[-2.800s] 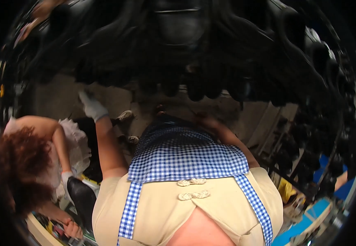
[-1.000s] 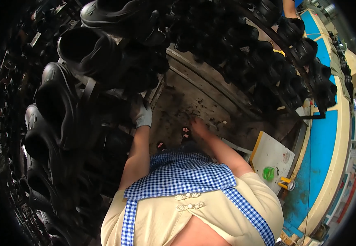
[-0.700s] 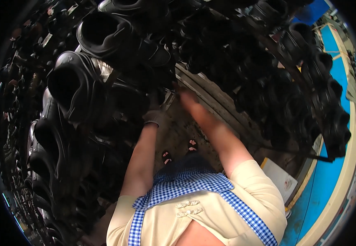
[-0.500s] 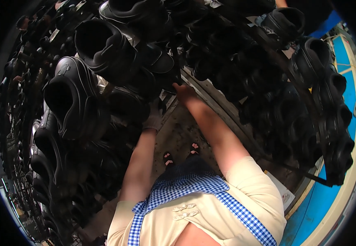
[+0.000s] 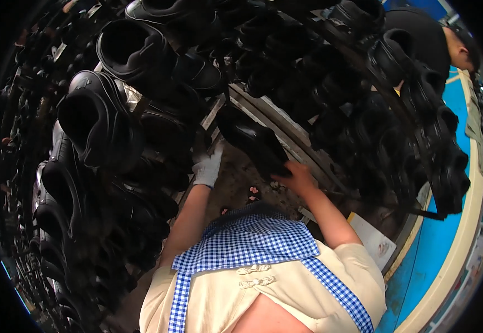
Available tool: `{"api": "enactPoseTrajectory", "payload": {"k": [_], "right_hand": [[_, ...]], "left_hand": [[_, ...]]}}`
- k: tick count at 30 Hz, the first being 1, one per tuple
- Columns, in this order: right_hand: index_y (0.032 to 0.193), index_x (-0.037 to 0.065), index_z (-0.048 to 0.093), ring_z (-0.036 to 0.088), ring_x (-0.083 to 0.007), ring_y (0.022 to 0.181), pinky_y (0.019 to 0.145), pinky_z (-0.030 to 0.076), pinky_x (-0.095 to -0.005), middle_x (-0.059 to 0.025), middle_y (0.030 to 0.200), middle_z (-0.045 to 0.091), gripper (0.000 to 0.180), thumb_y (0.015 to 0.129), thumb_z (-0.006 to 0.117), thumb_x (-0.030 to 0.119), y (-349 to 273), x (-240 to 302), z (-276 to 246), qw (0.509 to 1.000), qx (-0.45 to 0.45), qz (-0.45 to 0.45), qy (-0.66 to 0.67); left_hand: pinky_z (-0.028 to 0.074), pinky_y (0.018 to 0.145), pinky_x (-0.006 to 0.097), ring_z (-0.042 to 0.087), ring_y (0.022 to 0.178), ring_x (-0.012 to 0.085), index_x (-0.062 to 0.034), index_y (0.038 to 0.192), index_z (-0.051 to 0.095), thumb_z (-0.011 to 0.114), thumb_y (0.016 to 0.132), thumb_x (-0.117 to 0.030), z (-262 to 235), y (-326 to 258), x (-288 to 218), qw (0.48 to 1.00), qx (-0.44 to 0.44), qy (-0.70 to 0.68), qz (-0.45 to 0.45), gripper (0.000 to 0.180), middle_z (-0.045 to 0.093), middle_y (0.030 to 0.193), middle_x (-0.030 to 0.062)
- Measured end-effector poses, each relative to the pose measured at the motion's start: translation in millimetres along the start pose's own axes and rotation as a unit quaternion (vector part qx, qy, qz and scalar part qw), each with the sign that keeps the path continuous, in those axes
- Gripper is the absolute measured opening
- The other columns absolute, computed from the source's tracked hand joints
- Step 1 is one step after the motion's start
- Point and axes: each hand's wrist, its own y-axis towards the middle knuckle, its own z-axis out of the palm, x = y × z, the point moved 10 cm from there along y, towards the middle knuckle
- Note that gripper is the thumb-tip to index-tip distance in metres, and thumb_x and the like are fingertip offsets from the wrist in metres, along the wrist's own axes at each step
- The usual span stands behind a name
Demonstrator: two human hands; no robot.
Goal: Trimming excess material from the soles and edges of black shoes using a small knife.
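Note:
A glossy black shoe (image 5: 255, 141) hangs slantwise before me, over the gap between the racks. My bare right hand (image 5: 297, 177) is closed on its near end. My left hand (image 5: 208, 165), in a pale work glove, reaches up by the inner edge of the left-hand rack. Its thumb side shows, but the fingertips merge with the dark shoes there, and whether they grip one cannot be made out. Close above my left arm, a large black shoe (image 5: 111, 136) on that rack turns its opening toward me.
Tiers of black shoes (image 5: 63, 194) rise on my left, and more black shoes (image 5: 386, 161) fill the rack on my right. A metal rail (image 5: 274, 119) runs between them. Beyond the right rack lies a blue conveyor surface (image 5: 419, 277), with a person in dark clothes (image 5: 419, 39) bending there.
My right hand has drawn back toward me and to the right, bringing the black shoe out from among the racked shoes. My left hand stays near the left rack, its glove now more visible.

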Motion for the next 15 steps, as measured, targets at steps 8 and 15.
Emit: {"api": "enactPoseTrajectory", "payload": {"k": [8,15], "right_hand": [[0.097,0.01,0.065,0.063,-0.0277,0.06,0.053,0.051,-0.0362,-0.0088,0.076,0.061,0.038,0.064,0.08,0.021,-128.2,69.3,-22.4,0.993,0.049,-0.073,-0.077],[0.1,0.005,0.066,0.063,-0.0157,0.061,0.055,0.049,-0.0265,-0.0096,0.075,0.064,0.032,0.073,0.082,0.012,-132.2,91.2,-101.0,0.989,-0.13,0.065,-0.004]], "left_hand": [[0.05,0.092,0.029,0.061,0.104,0.02,0.0004,0.132,0.046,0.077,0.079,-0.01,-1.0,-46.3,-111.5,0.89,0.097,-0.444,0.028,0.063,0.061,0.115,0.0105],[0.048,0.099,0.034,0.058,0.111,0.0209,-0.0018,0.127,0.052,0.078,0.072,-0.006,-61.9,-111.5,-194.3,0.868,0.176,-0.431,0.17,0.062,0.06,0.119,0.0099]]}}
